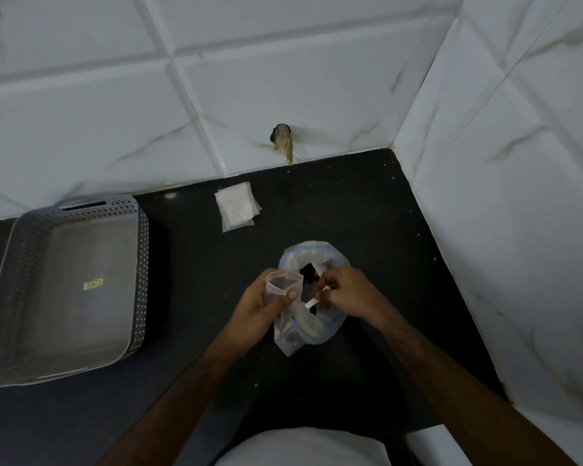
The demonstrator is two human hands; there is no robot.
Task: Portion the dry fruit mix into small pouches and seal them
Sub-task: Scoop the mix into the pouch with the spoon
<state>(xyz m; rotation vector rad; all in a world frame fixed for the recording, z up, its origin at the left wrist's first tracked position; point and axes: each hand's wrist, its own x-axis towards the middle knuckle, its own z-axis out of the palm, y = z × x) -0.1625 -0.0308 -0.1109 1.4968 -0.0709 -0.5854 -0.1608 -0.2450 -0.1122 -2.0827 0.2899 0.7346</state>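
Nearest the camera, a person's pale top fills the bottom edge, with two bare forearms reaching forward over a dark desk (367,203). The left hand (263,311) grips a small clear pouch (283,307), fingers (292,294) curled round it just below its open mouth; the pouch hangs down and looks almost empty. The right hand (345,292) is just beside it, fingers pinched on a small white item (312,302), which may be a scoop or a strip; it is too small to tell. Both hands hover over the big bag (312,290), a large clear bag with a blue zip rim, standing open near the middle of the desk. The mix inside shows only as dark shapes.

Farther left, a grey perforated basket (142,264) sits at the desk's left edge. Toward the back edge, near the tiled wall (283,79), lies a stack of flat spare pouches (238,206).

This looks like the filling step: the next move probably calls for lifting mix from the big bag into the held pouch while keeping its mouth open.
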